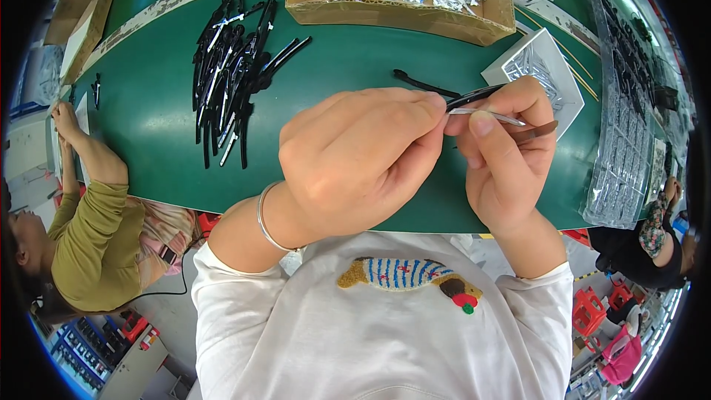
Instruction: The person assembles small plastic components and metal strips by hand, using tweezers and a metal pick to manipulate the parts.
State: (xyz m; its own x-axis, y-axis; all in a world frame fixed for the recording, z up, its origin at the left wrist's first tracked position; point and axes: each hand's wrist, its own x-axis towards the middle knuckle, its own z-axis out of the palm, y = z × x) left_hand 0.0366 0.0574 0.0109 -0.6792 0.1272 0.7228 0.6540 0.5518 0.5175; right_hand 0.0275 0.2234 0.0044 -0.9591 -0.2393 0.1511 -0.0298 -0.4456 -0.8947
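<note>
In front of my chest both hands meet over a slim, curved black plastic piece point(478, 95). My left hand point(355, 155) is closed, thumb and forefinger pinching the left end; its other fingers are curled out of sight. My right hand point(511, 155) pinches a thin silvery-white strip point(500, 116) between thumb and fingers, just below the black piece, which rests along its forefinger. A flat brownish strip point(537, 132) pokes out between the right fingers; its kind is unclear. Behind the hands, another black piece point(422, 85) lies on the green table point(148, 133).
A pile of similar black pieces point(229, 67) lies at left. A cardboard box point(400, 13) of white scraps stands at the back, beside a white box point(570, 107) of silvery strips. Clear plastic trays point(618, 133) are at right. Co-workers sit either side, one in a green sleeve point(89, 233).
</note>
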